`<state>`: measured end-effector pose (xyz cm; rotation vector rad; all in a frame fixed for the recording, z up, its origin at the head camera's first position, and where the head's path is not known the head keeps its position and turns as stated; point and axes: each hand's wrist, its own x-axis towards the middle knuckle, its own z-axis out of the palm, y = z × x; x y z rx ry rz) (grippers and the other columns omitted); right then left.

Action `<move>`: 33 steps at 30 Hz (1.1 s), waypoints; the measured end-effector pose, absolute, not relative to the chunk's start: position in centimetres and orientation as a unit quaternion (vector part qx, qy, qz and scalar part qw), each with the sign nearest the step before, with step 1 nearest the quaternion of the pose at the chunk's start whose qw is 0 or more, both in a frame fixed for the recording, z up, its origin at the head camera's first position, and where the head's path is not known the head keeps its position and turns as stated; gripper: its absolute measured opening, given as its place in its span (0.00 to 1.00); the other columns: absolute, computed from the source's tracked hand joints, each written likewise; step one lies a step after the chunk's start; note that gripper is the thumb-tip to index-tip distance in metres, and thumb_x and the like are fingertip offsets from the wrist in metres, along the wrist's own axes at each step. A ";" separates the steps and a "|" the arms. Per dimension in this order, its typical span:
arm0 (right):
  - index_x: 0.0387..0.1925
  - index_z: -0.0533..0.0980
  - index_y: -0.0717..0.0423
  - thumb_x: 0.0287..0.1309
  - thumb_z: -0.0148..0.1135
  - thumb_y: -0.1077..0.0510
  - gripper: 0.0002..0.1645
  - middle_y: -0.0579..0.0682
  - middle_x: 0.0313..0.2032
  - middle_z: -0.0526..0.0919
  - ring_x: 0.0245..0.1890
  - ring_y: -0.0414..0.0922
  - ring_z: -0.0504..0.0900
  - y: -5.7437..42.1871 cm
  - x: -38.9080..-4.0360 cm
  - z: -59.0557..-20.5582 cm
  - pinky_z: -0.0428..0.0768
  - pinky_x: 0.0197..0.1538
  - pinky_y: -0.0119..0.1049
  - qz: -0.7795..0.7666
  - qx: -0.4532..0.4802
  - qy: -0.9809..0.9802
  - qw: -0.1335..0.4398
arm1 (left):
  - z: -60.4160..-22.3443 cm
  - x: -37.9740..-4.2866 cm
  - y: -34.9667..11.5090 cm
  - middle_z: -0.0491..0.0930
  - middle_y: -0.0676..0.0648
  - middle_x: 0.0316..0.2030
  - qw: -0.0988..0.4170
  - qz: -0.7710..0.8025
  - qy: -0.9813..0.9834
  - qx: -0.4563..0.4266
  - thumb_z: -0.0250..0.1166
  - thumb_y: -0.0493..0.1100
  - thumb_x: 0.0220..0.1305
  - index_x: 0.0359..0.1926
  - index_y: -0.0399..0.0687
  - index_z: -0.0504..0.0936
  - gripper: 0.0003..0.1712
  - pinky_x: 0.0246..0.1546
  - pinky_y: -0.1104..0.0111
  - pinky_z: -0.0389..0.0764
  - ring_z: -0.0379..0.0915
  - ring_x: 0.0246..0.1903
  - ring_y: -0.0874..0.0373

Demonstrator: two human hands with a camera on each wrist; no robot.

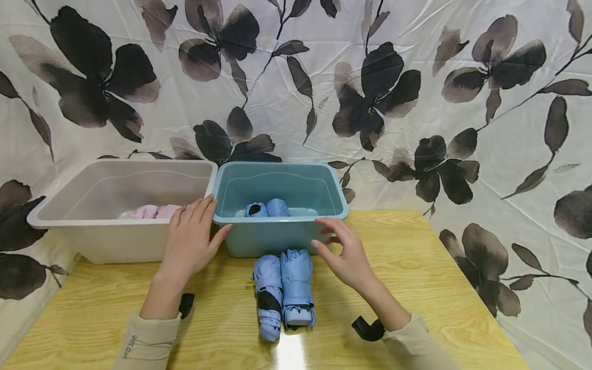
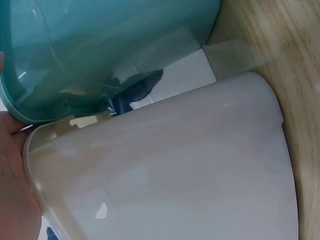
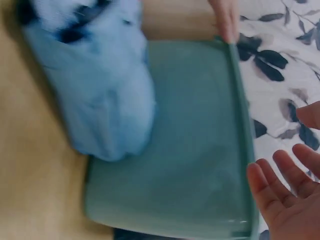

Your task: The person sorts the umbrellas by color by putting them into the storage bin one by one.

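My left hand (image 1: 191, 234) lies with fairly straight fingers over the front rim of the white bin (image 1: 120, 241), where it meets the teal bin (image 1: 273, 239). In the left wrist view, part of that hand (image 2: 17, 175) shows at the rims. My right hand (image 1: 344, 252) is beside the teal bin's front right corner, fingers spread and slightly bent, holding nothing. Between my hands, a light blue fabric bundle with a black band (image 1: 268, 298) lies beside another light blue bundle with a strap (image 1: 297, 288), in front of the teal bin.
Two blue bundles (image 1: 277, 207) sit inside the teal bin. Pink fabric (image 1: 145, 211) lies in the white bin, partly hidden by its front wall. The bins stand side by side on a wood-grain table (image 1: 393, 246), against a floral cloth (image 1: 300, 77).
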<state>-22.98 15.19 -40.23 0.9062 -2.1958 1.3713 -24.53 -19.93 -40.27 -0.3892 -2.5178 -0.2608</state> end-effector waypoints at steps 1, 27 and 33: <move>0.64 0.76 0.61 0.64 0.69 0.68 0.27 0.60 0.59 0.80 0.51 0.62 0.82 15.2 -22.7 -40.8 0.87 0.46 0.50 0.485 0.320 -0.792 0.190 | -40.2 -24.6 -19.9 0.67 0.33 0.72 0.287 -0.098 -0.942 -0.146 0.63 0.57 0.72 0.73 0.33 0.68 0.41 0.70 0.41 0.59 0.62 0.71 0.35; 0.80 0.58 0.54 0.59 0.72 0.35 0.58 0.61 0.76 0.57 0.61 0.63 0.79 11.8 -22.6 -46.4 0.80 0.61 0.57 0.271 0.229 -0.934 -0.038 | -40.4 -24.5 -19.8 0.67 0.33 0.72 0.284 -0.102 -0.942 -0.144 0.63 0.57 0.72 0.74 0.33 0.68 0.41 0.70 0.40 0.57 0.61 0.71 0.36; 0.79 0.59 0.55 0.57 0.75 0.40 0.57 0.62 0.75 0.57 0.61 0.62 0.78 11.6 -22.7 -46.7 0.79 0.62 0.57 0.314 0.216 -0.923 -0.038 | -40.5 -24.6 -19.9 0.67 0.33 0.72 0.289 -0.104 -0.940 -0.146 0.63 0.57 0.72 0.74 0.33 0.67 0.41 0.70 0.40 0.58 0.62 0.71 0.35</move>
